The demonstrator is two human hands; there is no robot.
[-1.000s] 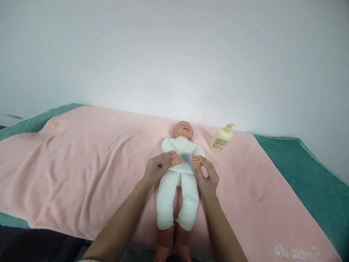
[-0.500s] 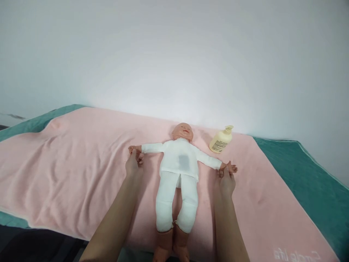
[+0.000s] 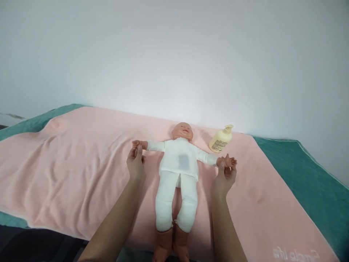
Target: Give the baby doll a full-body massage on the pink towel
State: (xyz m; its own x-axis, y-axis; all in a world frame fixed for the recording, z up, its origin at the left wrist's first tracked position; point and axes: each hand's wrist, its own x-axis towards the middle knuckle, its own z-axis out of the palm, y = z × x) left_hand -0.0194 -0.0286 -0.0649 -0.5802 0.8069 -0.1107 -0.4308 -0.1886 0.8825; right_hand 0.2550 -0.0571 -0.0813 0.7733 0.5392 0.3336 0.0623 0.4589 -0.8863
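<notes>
A baby doll (image 3: 178, 156) with a white cloth body and a grey patch on its chest lies face up, its head away from me and its arms spread wide. My left hand (image 3: 135, 163) is closed around the doll's hand on the left side, thumb on top. On the other side, my right hand (image 3: 225, 178) pinches the doll's other hand, whose small fingers stick out past my grip. Most of my fingers are hidden under the doll's hands. The doll's bare feet point toward me at the bottom of the view.
A pale yellow pump bottle (image 3: 220, 140) stands right of the doll's head. Under everything is a pink blanket (image 3: 68, 163), wrinkled on the left, over a green cover (image 3: 302, 171). A white wall (image 3: 174, 58) rises behind.
Both my hands have shifted slightly inward, toward the doll's body. The doll's sleeves look shorter, and its left-side hand and wrist show more. The bottle has not moved.
</notes>
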